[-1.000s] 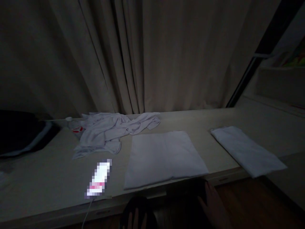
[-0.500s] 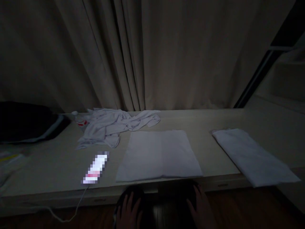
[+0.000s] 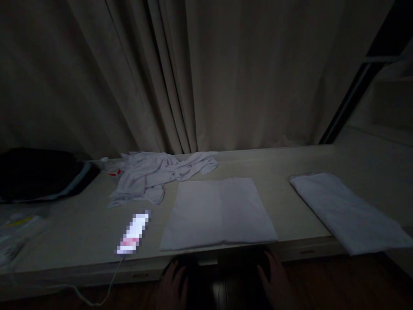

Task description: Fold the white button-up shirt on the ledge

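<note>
Middle cloth (image 3: 219, 215) on a tabletop (image 3: 271, 168), phone (image 3: 133, 232) to its left, second cloth (image 3: 145, 176) behind-left, bottle (image 3: 114, 172) farther behind-left, third cloth (image 3: 345, 211) to its right, curtain (image 3: 241, 77) behind it, hands (image 3: 275, 280) in front of it.

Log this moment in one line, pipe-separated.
left hand: on left knee | right hand: on right knee | central folded cloth: flat on table, untouched

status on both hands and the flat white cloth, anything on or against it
Left hand, right hand: resting on dark-clothed legs. Flat white cloth: on table, untouched. Lit device: left of it, apart.
</note>
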`<state>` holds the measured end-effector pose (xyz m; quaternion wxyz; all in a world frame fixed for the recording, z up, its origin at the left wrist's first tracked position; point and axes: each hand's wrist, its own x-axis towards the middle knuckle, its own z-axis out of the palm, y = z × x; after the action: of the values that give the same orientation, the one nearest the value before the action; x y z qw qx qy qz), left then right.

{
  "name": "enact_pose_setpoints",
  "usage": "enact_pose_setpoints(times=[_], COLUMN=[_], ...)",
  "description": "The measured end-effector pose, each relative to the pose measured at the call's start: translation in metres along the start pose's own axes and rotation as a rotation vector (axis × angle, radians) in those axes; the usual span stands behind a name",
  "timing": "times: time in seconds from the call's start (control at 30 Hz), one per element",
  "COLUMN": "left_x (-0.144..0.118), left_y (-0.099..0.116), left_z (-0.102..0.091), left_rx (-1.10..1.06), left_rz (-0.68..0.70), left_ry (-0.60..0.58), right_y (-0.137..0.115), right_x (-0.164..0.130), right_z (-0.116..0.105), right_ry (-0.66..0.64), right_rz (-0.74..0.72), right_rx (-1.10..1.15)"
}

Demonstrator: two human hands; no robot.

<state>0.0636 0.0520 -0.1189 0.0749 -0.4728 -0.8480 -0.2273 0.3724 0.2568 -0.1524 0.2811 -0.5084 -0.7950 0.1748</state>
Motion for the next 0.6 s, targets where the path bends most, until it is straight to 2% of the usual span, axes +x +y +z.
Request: enact_pose_setpoints(times=[0.07, 0.17, 0.27, 0.33, 0.4, 0.6], left_x=[0.017, 0.058, 0.101, 0.119, 0.129, 0.131], left_y=[-0.016, -0.042, -0.055, -0.055, -0.051, -0.054], left_z=[-0.018, -0.048, -0.063, -0.061, -0.054, -0.036], left_rx=[-0.117, -0.209, -0.225, -0.229, -0.236, -0.255], left_rz=[-0.160, -0.449, -0.570, -0.588, -0.594, -0.584], left_ry=[-0.003, -0.054, -0.249, -0.391, -0.456, -0.437], right_y=[0.002, 0.014, 0.025, 0.027, 0.024, 0.013], right_x=[0.017, 0.061, 0.113, 0.141, 0.158, 0.157], right_z=[-0.009, -0.028, -0.038, -0.036, -0.029, -0.008], right_ry=[0.001, 0.038, 0.054, 0.001, -0.047, -0.110], right_rz=[-0.008, 0.015, 0.091, 0.085, 0.059, 0.132], right_rx=[0.041, 0.045, -0.046, -0.113, -0.170, -0.320])
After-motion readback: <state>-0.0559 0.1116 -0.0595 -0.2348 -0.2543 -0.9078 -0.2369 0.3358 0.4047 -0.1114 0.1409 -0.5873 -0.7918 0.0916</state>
